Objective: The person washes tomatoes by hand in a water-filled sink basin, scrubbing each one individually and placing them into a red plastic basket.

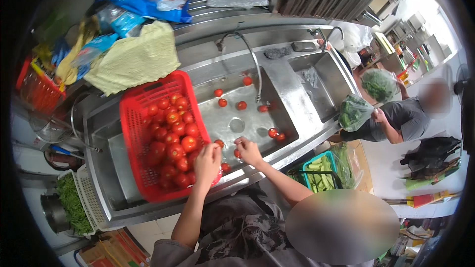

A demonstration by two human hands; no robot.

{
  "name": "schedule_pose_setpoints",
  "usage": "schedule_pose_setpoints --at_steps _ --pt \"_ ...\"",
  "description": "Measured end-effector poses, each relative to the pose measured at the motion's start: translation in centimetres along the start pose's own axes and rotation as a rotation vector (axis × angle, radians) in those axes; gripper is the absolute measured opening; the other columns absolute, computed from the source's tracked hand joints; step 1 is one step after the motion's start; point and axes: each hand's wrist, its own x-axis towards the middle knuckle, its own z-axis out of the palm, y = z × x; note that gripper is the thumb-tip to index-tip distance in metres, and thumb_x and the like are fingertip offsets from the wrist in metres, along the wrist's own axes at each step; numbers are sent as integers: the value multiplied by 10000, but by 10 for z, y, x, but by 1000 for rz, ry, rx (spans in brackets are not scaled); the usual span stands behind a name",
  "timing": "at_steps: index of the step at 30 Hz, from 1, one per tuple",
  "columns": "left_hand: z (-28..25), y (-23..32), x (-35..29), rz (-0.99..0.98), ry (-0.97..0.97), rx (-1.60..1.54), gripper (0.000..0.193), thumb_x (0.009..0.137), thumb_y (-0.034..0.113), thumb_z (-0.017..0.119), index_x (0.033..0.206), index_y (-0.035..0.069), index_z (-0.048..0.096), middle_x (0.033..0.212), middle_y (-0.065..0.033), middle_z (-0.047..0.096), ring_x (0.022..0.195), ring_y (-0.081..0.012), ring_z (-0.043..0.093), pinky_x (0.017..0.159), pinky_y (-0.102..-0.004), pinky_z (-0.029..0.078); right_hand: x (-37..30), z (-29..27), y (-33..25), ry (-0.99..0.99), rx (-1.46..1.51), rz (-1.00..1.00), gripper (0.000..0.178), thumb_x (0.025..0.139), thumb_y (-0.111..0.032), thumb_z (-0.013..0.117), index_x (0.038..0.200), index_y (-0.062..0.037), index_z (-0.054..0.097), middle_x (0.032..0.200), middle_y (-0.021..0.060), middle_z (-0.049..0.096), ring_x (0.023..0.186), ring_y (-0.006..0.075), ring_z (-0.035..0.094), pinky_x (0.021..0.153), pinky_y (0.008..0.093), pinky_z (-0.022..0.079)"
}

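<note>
1. Inside the red basket (129,143), heaped mostly toward the right wall: piled tomatoes (173,136), whole, glossy and apparently wet.
2. Right of the basket, scattered about the metal sink (217,121): loose tomatoes (241,105), some well apart on the far side, others closer to the near edge.
3. At the basket's right rim: left hand (208,160), with fingers bunched and tips drawn together. Bright red just beside the tips; impossible to tell whether pinched or merely behind.
4. Just right of that rim, over the sink: right hand (249,151), with thumb and forefinger nearly together. Close below, one tomato (237,154); impossible to tell whether gripped or lying free.
5. Likeliest trouble: spilling over the basket's right rim, because of round, slick skins piled high on that side. Could be set off by a careless drop or a nudge from the left wrist.
6. Also possible: bruising, from hard landings or tight squeezing; tipping, from the lopsided load. No clear view of the support underneath.
7. Farther out: behind the basket, a pale yellow cloth (141,59); far to its right, another person (401,113) with bagged greens (354,113).
</note>
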Motion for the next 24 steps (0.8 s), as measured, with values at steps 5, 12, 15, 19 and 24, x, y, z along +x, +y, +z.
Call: schedule_pose_setpoints --at_steps 5,12,15,19,24 --pt "128 -6 27 -110 -284 5 178 937 215 516 1039 78 568 952 -183 648 894 -385 624 742 -479 484 31 -60 109 64 -155 138 198 880 -149 541 997 -25 642 767 151 691 740 288 698 704 374 538" --pt "241 -116 17 -635 -372 369 508 869 357 584 1312 123 496 1268 -232 535 1170 -402 509 967 -482 433 71 -102 223 13 -336 171 330 856 -147 547 1160 -20 538 1007 284 626 951 455 602 864 504 478" --pt "258 -160 -2 -660 -403 506 808 804 546 638 1441 127 369 1337 -270 487 1235 -414 479 1017 -470 406 87 -108 256 -31 -297 176 444 838 -130 568 1256 1 495 1109 317 571 1059 454 549 929 474 459" --pt "290 -214 -22 -777 -345 80 974 758 597 675 1459 33 302 1307 -276 521 1214 -402 509 1022 -450 401 110 -101 290 -140 -512 310 611 871 -286 590 1402 -56 393 1250 319 506 1145 454 520 1007 466 419" --pt "320 -209 -14 -768 -623 116 875 729 459 761 1383 10 391 1291 -222 554 1176 -355 549 980 -423 435 125 -92 336 -352 -245 383 660 870 -404 619 1393 -62 405 1080 237 642 1036 383 618 921 433 481"
